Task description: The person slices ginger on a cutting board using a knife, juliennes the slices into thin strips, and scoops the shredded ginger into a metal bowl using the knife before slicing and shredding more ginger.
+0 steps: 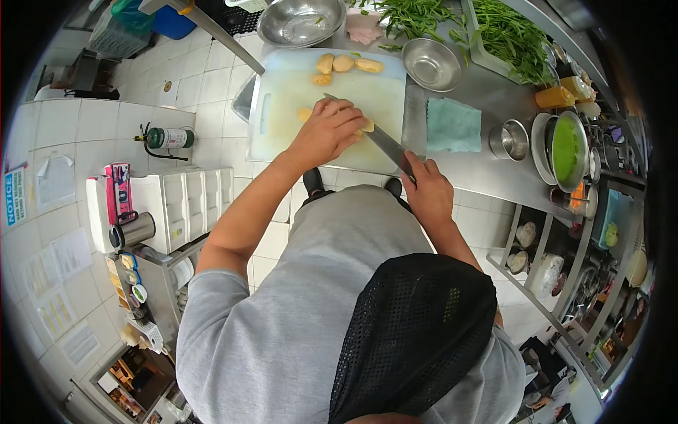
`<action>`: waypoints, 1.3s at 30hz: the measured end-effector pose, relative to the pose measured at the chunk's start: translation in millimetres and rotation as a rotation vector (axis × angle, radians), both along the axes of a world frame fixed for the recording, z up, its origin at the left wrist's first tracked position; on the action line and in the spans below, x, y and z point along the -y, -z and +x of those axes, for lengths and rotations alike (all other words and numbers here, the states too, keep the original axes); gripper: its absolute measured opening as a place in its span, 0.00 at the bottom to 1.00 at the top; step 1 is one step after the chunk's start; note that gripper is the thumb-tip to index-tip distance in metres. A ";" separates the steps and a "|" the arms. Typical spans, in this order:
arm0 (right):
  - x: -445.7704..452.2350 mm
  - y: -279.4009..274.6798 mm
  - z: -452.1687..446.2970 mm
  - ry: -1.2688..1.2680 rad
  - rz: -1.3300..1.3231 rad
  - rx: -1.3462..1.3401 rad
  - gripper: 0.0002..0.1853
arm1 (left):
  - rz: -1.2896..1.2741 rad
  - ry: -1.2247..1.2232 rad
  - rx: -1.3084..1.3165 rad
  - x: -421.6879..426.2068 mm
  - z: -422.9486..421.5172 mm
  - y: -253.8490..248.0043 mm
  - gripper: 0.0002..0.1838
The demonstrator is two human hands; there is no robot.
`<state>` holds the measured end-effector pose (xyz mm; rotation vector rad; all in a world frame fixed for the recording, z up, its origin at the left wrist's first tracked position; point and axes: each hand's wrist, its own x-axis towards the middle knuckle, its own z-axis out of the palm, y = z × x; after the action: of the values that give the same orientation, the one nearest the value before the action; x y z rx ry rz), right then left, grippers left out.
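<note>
My right hand [428, 189] is wrapped around the handle of a kitchen knife [387, 146], whose blade slants up and left over the white cutting board [282, 141]. My left hand [328, 133] lies over the blade's middle with bent fingers, closed around a pale yellow peeled root piece [368, 125] that shows at its fingertips. Whether it is ginger or potato I cannot tell. Just left of that hand sits another small yellow piece [304, 114]. Several peeled pieces [343, 63] rest near the board's far edge.
Beyond the board stand a large metal bowl [302, 25], a smaller bowl [431, 65] and loose leafy greens [417, 15]. A tray of greens [508, 35] is at the back right. On the steel counter lie a green cloth [453, 125] and a metal pot [509, 140].
</note>
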<state>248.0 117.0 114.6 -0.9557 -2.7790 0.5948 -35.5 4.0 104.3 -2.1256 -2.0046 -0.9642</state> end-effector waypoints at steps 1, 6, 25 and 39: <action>-0.6 -1.2 -0.2 0.000 0.000 0.005 0.30 | -0.031 0.040 -0.017 0.3 -2.3 0.7 0.12; -1.3 -10.5 2.4 -0.003 -0.082 0.014 0.29 | -0.078 0.112 -0.063 -0.4 -6.8 1.6 0.13; -1.9 -10.6 32.9 0.141 -0.213 0.088 0.25 | 0.052 -0.062 0.268 -14.5 -28.7 -7.7 0.04; 2.5 26.9 38.2 0.201 -0.395 0.169 0.22 | -0.027 -0.034 0.088 14.9 -13.2 64.4 0.09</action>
<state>286.1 114.5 87.7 -1.4015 -2.7077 1.1023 -48.6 -10.8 39.9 -2.0900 -2.0985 -1.0494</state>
